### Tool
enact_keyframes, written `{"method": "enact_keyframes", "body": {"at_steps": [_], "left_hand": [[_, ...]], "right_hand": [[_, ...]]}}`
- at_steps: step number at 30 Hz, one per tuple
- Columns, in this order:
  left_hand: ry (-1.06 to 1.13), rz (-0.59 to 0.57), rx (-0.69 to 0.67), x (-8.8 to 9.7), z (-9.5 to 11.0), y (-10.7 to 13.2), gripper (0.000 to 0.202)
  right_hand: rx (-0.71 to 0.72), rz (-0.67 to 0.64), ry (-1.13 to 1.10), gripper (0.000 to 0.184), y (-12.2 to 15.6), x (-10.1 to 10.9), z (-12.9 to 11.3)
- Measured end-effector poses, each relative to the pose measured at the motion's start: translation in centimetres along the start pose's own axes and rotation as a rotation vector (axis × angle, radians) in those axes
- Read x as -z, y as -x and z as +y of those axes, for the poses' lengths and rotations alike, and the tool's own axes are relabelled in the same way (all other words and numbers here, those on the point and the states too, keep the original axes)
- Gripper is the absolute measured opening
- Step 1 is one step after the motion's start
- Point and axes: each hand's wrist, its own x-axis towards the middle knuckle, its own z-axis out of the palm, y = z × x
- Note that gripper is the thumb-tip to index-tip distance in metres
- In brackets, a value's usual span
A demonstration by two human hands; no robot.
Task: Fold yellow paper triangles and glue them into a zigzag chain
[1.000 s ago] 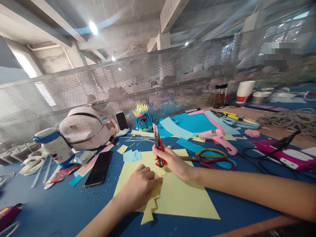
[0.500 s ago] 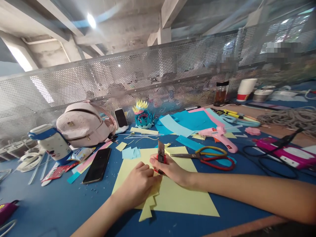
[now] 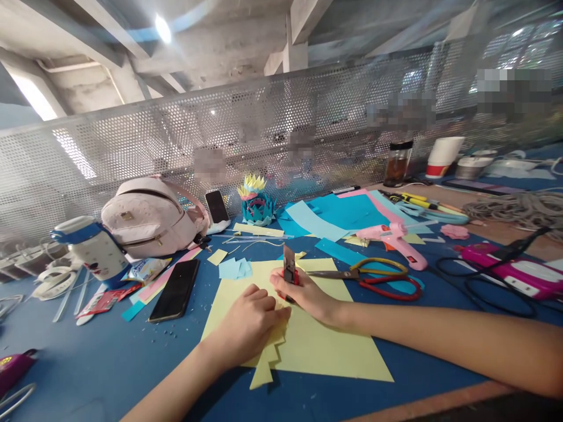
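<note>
My left hand [image 3: 251,319] is closed, pressing and pinching a pale yellow paper strip with pointed, zigzag edges [image 3: 263,370]; its upper end is hidden under the fingers. Wrapped in my right hand [image 3: 310,296] is a small red and black stapler [image 3: 290,271], its metal end pointing up and away from me. The stapler's lower end is close to my left fingertips. Beneath both hands lies a yellow sheet of paper [image 3: 334,351]. Scissors with red and yellow handles [image 3: 382,275] lie just right of my right hand, their blades reaching over the sheet.
Left are a black phone [image 3: 175,291], a bottle [image 3: 90,249] and a pink backpack [image 3: 143,220]. Behind stands a folded-paper piece with yellow points [image 3: 256,205]. A pink glue gun [image 3: 398,240], blue paper [image 3: 338,217] and a magenta device with black cable [image 3: 512,272] are at right.
The view has shifted slightly. My hands keep nearly the same pose; the stapler stays in my right hand and the zigzag paper strip under my left.
</note>
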Motion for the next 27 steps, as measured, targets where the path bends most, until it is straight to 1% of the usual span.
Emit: {"method": "enact_keyframes", "body": {"at_steps": [3,5,8,11,14,18,23,27], "left_hand": [[0.007,-0.010,0.004,0.04,0.02,-0.01,0.023],[0.014,-0.017,0.010,0.04,0.04,0.02,0.025],[0.028,-0.019,0.024,0.03,0.03,0.08,0.031],[0.041,-0.027,0.032,0.02,0.02,0.09,0.035],[0.058,-0.026,0.035,0.03,0.02,0.06,0.034],[0.106,0.005,0.048,-0.06,0.03,0.05,0.031],[0.179,0.038,0.058,-0.29,0.00,0.15,0.026],[0.201,0.058,0.049,-0.32,-0.04,0.10,0.027]], "right_hand": [[-0.018,0.014,-0.017,0.052,0.00,-0.01,0.10],[-0.026,0.046,-0.021,0.052,0.13,-0.01,0.16],[-0.021,0.083,-0.011,0.053,0.38,-0.02,0.06],[-0.020,0.039,0.016,0.053,0.53,0.01,-0.23],[-0.006,-0.006,0.001,0.053,0.61,0.11,-0.44],[0.004,-0.010,-0.055,0.053,0.79,0.25,-0.57],[-0.003,-0.100,-0.091,0.054,0.74,0.11,-0.68],[-0.008,-0.100,-0.126,0.053,0.51,0.04,-0.47]]}}
